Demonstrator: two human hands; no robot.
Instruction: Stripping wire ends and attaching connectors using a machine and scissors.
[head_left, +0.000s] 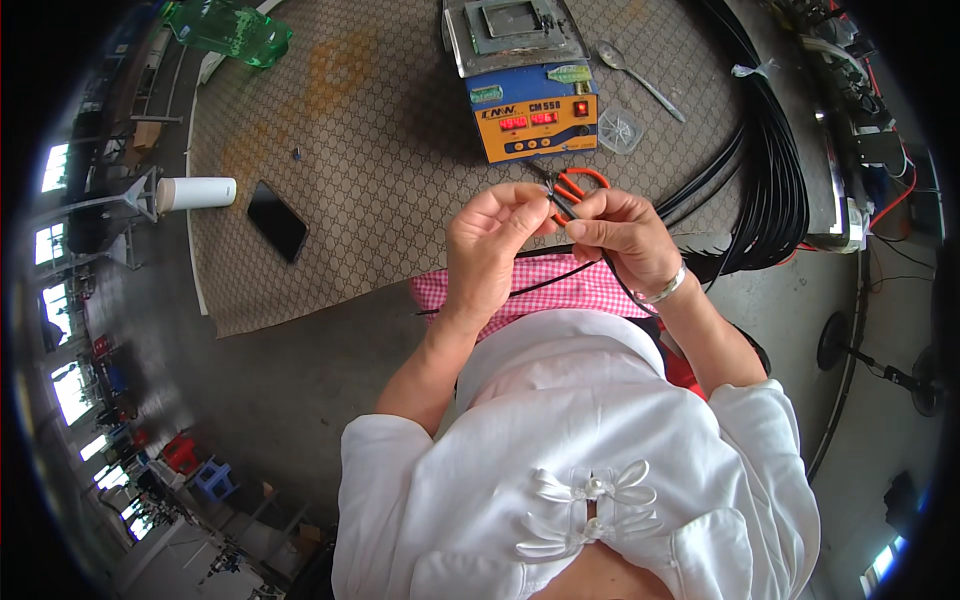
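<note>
Both hands are raised at the table's near edge, fingertips close together. My left hand [492,238] pinches the end of a black cable [622,282]; the tip itself is too small to make out. Beside it, my right hand [632,236] grips the same cable between thumb and fingers, and its tail hangs down past the wrist. Just beyond the fingertips lie scissors with orange handles [590,174], partly hidden by the hands. Behind them stands a blue and orange solder pot [532,115] with red lit displays and a metal tray on top.
A thick bundle of black cables [775,170] runs along the table's right side. Near the solder pot are a spoon [645,82] and a small clear dish [619,130]. To the left lie a phone [277,222], a white tumbler [200,193] and a green bottle [228,32].
</note>
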